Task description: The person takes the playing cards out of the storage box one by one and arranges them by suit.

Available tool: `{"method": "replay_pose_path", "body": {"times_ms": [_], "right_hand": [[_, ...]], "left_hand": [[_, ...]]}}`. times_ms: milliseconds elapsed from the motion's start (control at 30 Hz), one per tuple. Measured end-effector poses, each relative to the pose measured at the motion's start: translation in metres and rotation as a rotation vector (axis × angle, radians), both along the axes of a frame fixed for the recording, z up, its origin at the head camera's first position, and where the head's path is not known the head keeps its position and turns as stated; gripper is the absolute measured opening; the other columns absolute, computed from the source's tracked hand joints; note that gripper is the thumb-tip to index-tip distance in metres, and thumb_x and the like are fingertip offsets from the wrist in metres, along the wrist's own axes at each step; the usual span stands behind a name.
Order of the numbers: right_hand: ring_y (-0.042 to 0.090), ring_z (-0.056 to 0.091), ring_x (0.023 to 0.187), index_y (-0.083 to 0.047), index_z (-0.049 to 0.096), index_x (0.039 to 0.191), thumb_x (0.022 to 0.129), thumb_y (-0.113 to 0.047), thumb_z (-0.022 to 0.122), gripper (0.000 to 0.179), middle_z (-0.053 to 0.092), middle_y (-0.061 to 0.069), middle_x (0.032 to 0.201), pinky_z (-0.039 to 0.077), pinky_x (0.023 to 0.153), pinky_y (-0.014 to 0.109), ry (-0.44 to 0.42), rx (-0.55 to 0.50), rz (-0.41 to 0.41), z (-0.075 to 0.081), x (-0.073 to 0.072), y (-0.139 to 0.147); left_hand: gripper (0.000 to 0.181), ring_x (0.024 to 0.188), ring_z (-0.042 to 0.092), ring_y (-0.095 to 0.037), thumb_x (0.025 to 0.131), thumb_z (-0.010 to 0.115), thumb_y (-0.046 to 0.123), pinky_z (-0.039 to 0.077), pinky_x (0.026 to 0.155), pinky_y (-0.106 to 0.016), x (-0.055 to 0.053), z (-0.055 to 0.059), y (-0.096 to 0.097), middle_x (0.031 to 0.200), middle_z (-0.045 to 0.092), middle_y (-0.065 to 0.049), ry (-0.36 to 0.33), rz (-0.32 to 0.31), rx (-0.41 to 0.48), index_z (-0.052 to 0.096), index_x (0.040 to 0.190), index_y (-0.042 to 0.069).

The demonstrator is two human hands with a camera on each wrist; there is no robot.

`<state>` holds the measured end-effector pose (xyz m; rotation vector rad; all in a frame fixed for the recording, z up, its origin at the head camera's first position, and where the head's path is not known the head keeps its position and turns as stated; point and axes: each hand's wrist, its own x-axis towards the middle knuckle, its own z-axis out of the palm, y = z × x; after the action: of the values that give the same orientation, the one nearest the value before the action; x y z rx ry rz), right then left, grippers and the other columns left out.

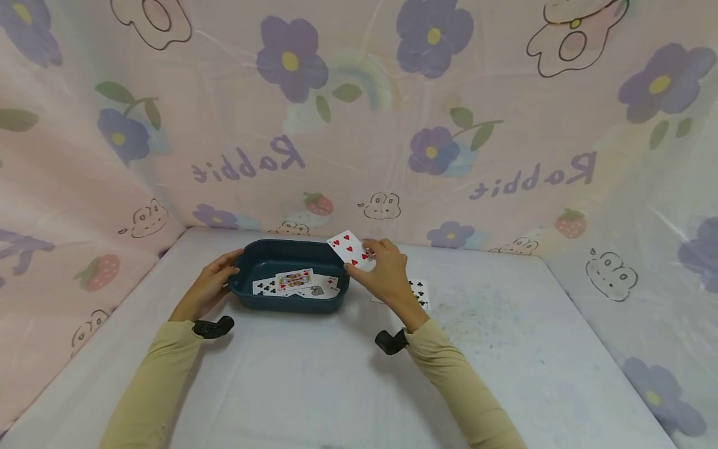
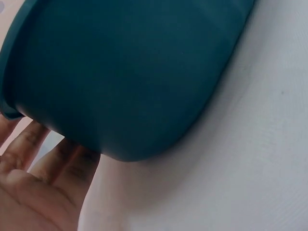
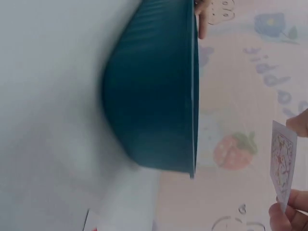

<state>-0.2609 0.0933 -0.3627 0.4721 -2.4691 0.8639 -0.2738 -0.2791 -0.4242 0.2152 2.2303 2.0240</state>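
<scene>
A dark teal plastic basin stands on the table, several playing cards lying face up inside, a king among them. At its left end my left hand grips the rim. In the left wrist view the fingers touch the basin's outer wall. My right hand pinches a hearts playing card by its edges, raised over the basin's right end. From the right wrist, the card's patterned back shows between thumb and fingers, apart from the basin.
More playing cards lie on the white tabletop, right of the basin and partly hidden behind my right wrist. A printed cloth with flowers and rabbits stands along the back and sides.
</scene>
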Motion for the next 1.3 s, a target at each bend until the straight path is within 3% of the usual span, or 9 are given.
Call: {"method": "replay_pose_path", "body": {"times_ms": [200,533,800,1100,1300], "right_hand": [[0.024,0.057,0.091,-0.001,0.068,0.114,0.077,-0.037,0.081,0.053,0.063,0.010,0.102,0.033,0.078,0.049,0.026,-0.035,-0.058,0.002,0.004,0.022],[0.028,0.057,0.091,-0.002,0.068,0.113,0.076,-0.037,0.080,0.052,0.062,0.012,0.099,0.029,0.079,0.053,0.022,-0.098,-0.143,0.007,0.017,0.062],[0.032,0.056,0.090,0.005,0.067,0.110,0.075,-0.029,0.082,0.051,0.062,0.018,0.097,0.041,0.078,0.047,0.078,-0.128,-0.159,0.005,0.029,0.095],[0.034,0.054,0.084,0.009,0.066,0.108,0.074,-0.025,0.083,0.050,0.061,0.021,0.091,0.040,0.074,0.045,0.123,-0.138,-0.294,-0.001,0.037,0.130],[0.034,0.053,0.087,0.010,0.065,0.111,0.076,-0.026,0.081,0.053,0.060,0.022,0.093,0.038,0.078,0.046,0.054,-0.145,-0.383,-0.008,0.043,0.144]], "left_hand": [[0.053,0.140,0.017,-0.034,0.105,0.035,0.008,0.039,0.099,-0.032,0.000,0.001,-0.001,0.161,0.001,-0.012,-0.024,-0.013,0.012,0.018,0.155,0.007],[0.053,0.135,0.024,-0.033,0.106,0.036,0.013,0.045,0.089,-0.023,0.000,-0.003,0.000,0.161,0.001,-0.012,-0.026,-0.009,0.046,0.017,0.155,0.008],[0.053,0.138,0.021,-0.033,0.106,0.035,0.013,0.044,0.090,-0.023,0.000,-0.003,0.001,0.161,-0.001,-0.009,-0.036,-0.005,0.050,0.018,0.156,0.012],[0.053,0.139,0.020,-0.034,0.106,0.034,0.014,0.043,0.091,-0.024,0.002,-0.002,0.002,0.161,-0.001,-0.009,-0.036,-0.004,0.043,0.017,0.156,0.013],[0.053,0.139,0.019,-0.035,0.107,0.034,0.014,0.043,0.090,-0.022,0.002,-0.003,0.001,0.161,-0.002,-0.010,-0.027,-0.013,0.040,0.017,0.156,0.012]]}}
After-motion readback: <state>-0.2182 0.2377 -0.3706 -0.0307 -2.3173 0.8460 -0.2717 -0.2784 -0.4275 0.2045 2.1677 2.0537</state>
